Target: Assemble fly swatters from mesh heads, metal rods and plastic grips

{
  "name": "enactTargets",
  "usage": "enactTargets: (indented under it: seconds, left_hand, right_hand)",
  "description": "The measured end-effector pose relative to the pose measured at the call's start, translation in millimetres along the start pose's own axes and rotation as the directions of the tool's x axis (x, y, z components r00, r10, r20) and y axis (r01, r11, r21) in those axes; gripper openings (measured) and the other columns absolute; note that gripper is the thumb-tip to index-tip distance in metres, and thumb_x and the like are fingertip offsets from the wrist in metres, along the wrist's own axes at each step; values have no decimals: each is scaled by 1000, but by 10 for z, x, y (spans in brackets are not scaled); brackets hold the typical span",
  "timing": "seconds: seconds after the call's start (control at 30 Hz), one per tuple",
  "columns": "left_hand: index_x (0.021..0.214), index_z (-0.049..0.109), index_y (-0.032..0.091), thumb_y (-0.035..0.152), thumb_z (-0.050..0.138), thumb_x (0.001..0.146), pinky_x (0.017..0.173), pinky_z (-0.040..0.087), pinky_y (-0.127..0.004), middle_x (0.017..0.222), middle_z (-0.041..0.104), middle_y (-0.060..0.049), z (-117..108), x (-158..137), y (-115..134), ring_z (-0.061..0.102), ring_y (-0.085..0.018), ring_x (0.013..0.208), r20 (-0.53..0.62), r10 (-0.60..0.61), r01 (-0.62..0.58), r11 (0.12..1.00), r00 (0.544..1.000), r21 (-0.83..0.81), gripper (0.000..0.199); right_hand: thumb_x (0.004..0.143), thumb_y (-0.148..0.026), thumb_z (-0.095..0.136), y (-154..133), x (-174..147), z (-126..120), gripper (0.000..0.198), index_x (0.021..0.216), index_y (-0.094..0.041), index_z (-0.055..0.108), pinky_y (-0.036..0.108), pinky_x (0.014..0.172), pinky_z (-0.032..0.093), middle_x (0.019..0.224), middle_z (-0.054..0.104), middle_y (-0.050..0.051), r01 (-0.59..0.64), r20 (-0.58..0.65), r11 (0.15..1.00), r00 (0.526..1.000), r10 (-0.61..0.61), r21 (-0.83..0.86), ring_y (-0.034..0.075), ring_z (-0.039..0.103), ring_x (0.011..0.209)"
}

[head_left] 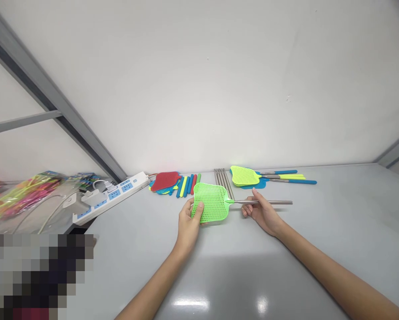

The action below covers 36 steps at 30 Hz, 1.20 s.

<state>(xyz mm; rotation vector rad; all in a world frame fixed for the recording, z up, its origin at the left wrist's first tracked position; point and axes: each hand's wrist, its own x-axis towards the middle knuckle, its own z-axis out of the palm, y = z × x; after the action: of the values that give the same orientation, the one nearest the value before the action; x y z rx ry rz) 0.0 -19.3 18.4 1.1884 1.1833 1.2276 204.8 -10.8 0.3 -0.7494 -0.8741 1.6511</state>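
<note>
The left hand (188, 223), fingers mostly hidden, pinches the green head (211, 202) over the table (339, 213); the right hand (265, 214) grips its rod (281, 202), covering part. Bags (29, 189) at left are cut off.

Bright light fills the scene, glare spots (191, 303) mark the near tabletop (336, 213), and pixelation masks the lower left.

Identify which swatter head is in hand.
The green swatter head, gripped by the left hand, its metal rod in the right hand. Others, like the red head and top yellow head, lie untouched.
</note>
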Motion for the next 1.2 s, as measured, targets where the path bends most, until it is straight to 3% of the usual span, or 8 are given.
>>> enactTargets:
  seconds: [0.2,0.6,0.9,1.2]
  left_hand:
    - [103,48,18,41,47,75,46,45,-20,91,57,-6,-16,28,-9,57,-14,70,-2,9,-9,1000,1000,-24,36]
    - [95,44,17,44,39,78,38,43,-22,78,57,-2,6,10,-42,52,-8,41,125,-20,5,993,992,116,32]
    - [96,40,18,44,36,79,38,41,-21,57,53,3,-2,-25,-65,51,-9,38,148,-38,7,978,988,207,32]
    - [96,38,20,43,34,80,39,42,-21,54,51,5,19,-57,-84,50,-9,37,150,-43,5,970,988,244,28]
  right_hand:
    - [77,-43,44,39,32,-31,40,47,-17,47,30,60,34,46,37,-1,22,-24,999,999,-21,28,15,44,54]
    - [80,-36,37,46,22,-45,43,44,-17,47,31,61,34,46,39,1,24,28,999,999,-24,-25,15,44,54]
    - [82,-33,33,44,16,-17,46,41,-17,45,31,60,33,46,40,2,36,50,999,998,-34,-34,15,43,53]
    - [83,-39,30,60,12,-17,49,40,-18,43,32,61,34,47,45,3,32,33,998,999,-30,-46,17,47,55]
